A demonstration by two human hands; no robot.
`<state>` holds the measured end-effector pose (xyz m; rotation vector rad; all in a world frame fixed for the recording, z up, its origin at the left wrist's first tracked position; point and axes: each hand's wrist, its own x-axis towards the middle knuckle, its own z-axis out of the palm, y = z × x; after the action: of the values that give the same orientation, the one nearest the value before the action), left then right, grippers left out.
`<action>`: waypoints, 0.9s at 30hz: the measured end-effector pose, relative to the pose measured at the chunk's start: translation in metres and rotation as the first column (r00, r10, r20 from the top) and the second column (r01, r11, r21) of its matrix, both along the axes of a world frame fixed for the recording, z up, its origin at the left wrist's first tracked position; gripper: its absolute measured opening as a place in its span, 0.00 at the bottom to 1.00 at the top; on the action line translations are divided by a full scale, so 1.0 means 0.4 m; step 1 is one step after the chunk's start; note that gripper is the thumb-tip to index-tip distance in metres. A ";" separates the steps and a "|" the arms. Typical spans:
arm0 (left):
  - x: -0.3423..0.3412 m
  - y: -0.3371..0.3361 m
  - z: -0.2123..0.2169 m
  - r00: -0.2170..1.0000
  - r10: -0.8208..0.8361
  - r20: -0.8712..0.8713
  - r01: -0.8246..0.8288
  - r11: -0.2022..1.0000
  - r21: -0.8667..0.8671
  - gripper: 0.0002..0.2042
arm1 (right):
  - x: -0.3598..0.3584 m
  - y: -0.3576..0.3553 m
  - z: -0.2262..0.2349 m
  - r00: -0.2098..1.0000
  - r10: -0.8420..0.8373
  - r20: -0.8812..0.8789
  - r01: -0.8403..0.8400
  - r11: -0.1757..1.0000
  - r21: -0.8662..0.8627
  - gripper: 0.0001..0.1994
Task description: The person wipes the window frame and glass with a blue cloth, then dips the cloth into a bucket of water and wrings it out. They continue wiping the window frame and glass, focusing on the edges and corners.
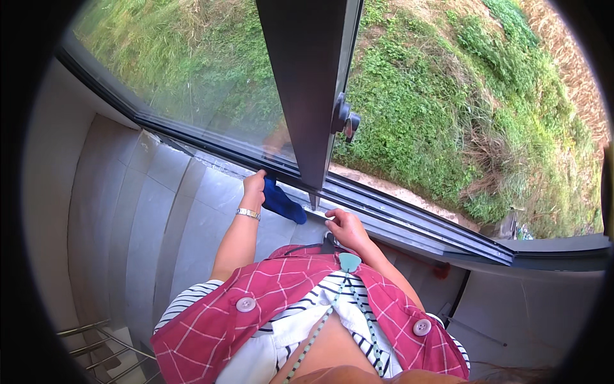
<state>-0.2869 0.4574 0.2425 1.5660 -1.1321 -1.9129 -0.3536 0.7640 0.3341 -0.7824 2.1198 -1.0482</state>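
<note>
My left hand (pixel 254 185) is closed on a dark blue cloth (pixel 283 202), up against the bottom rail of the sliding window. The cloth hangs to the right of the fingers, over the inner edge of the sill. Beside the sill, a little to the right, my right hand (pixel 347 229) has its fingers loosely bent, with a gap between finger and thumb; nothing shows in it. Between the two hands the dark upright window frame (pixel 300 96) meets the track (pixel 409 214). A dark latch (pixel 345 118) sits on that upright.
Left of the upright is a glass pane (pixel 198 77); right of it the window stands open onto a grassy slope (pixel 422 109). Grey tiles (pixel 147 211) lie below on the left. Metal rails (pixel 96 339) show at lower left, and a small red thing (pixel 441 271) at right.
</note>
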 end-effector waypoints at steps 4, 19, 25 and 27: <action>-0.013 0.012 0.036 0.968 -0.087 0.237 0.155 0.946 -0.286 0.10 | -0.013 -0.016 -0.024 0.995 0.039 -0.091 -0.034 0.998 0.060 0.13; 0.010 0.036 0.008 0.987 0.090 -0.136 -0.095 0.995 -0.029 0.07 | 0.023 -0.405 0.002 0.805 0.450 -0.387 -0.420 0.893 0.164 0.33; 0.050 0.009 -0.012 0.916 0.205 -0.344 -0.136 0.967 0.214 0.09 | 0.028 -0.443 -0.070 0.843 0.388 -0.372 -0.350 0.921 0.168 0.35; 0.061 0.007 -0.017 0.968 0.076 -0.239 -0.065 0.996 0.053 0.09 | 0.030 -0.452 -0.060 0.832 0.405 -0.380 -0.356 0.914 0.196 0.35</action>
<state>-0.2624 0.4602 0.2359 1.3327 -0.9245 -2.0283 -0.3414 0.5830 0.3103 -1.4026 2.2035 -0.5696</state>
